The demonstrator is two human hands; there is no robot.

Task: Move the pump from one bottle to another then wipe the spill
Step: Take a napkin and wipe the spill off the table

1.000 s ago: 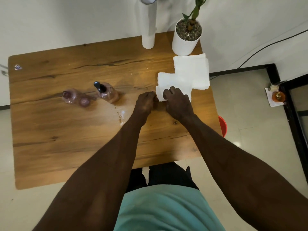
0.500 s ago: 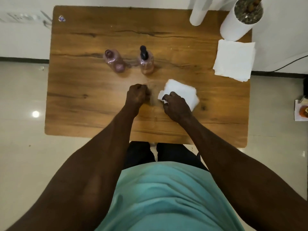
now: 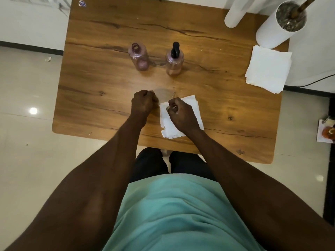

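Two pinkish clear bottles stand mid-table: the left bottle (image 3: pixel 138 57) has an open neck, the right bottle (image 3: pixel 174 62) carries the black pump (image 3: pixel 175 49). In front of them lies a wet smear and a few drops, the spill (image 3: pixel 165 92). My right hand (image 3: pixel 179 114) rests curled on a white paper napkin (image 3: pixel 194 113) lying flat just right of the spill, pinching its upper left edge. My left hand (image 3: pixel 143 102) is a closed fist on the wood at the spill's left edge, holding nothing that I can see.
A stack of white napkins (image 3: pixel 268 68) lies at the table's right edge. Behind it stand a white plant pot (image 3: pixel 273 33) and a white tube (image 3: pixel 233 15). The wooden table (image 3: pixel 94 98) ends just in front of my hands.
My right hand has pulled one napkin off the stack and dragged it toward me, down beside the spill. My left fist stayed by the spill. The camera swung to look straight down.
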